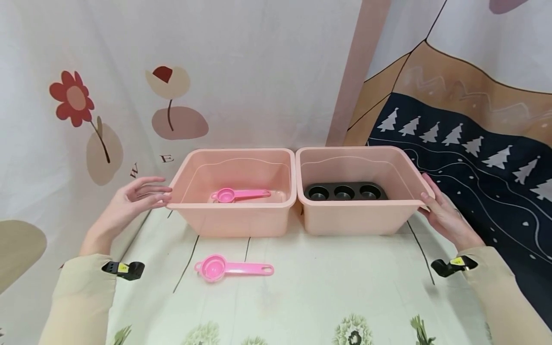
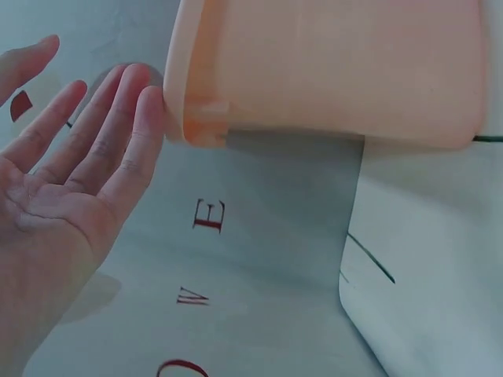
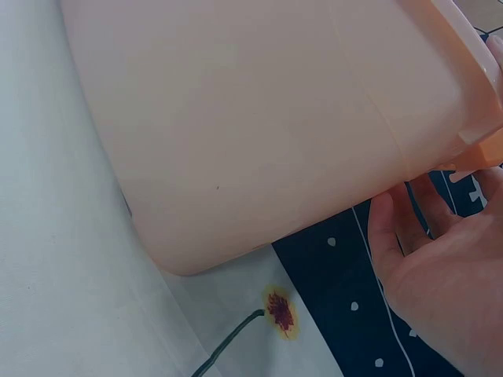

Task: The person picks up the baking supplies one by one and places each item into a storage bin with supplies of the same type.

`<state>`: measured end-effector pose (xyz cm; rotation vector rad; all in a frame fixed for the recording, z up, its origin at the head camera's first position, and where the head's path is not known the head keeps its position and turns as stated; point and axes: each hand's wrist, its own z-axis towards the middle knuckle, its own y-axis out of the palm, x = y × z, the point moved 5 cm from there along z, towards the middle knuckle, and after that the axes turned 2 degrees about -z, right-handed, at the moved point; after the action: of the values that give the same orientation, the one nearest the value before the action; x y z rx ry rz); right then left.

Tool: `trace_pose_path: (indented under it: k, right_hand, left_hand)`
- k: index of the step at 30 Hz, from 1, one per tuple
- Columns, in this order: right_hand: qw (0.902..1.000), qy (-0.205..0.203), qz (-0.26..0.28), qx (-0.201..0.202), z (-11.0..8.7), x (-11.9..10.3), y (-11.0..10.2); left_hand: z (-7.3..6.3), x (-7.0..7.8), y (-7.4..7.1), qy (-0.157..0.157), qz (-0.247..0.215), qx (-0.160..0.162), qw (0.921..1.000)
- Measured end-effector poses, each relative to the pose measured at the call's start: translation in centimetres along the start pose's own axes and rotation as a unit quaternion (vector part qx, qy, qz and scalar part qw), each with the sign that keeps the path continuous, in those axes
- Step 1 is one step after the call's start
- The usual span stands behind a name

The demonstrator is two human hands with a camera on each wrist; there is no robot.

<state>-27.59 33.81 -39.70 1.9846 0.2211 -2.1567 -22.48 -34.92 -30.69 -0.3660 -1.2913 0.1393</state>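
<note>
With the left hand (image 1: 123,207) straight-fingered against the pale pink rectangular plastic bin (image 1: 235,221) left of centre and the right hand (image 1: 448,218) gripping the matching pink bin (image 1: 353,219) right of centre, an uneven pull could drag one into the bright pink plastic scoop (image 1: 237,269), lower left of centre.

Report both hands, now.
Left hand: open, touching the outer end of the left bin.
Right hand: closed, gripping the outer end of the right bin.

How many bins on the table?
2: left bin, holding a pink scoop; right bin beside it, holding a dark muffin pan. No others visible.
</note>
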Motion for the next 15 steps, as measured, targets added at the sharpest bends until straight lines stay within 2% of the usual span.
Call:
trace_pose_path:
  k: [7,15]
  right_hand:
    - [0.9999,0.003,0.006,0.01,0.2,0.0,0.0]
    - [0.9999,0.006,0.005,0.007,0.1,0.1,0.1]
  left_hand:
    - [-0.8,-0.8,-0.5,0.018,-0.052,-0.009,0.9985]
    - [-1.9,-1.6,-0.8,0.031,-0.083,-0.015,0.996]
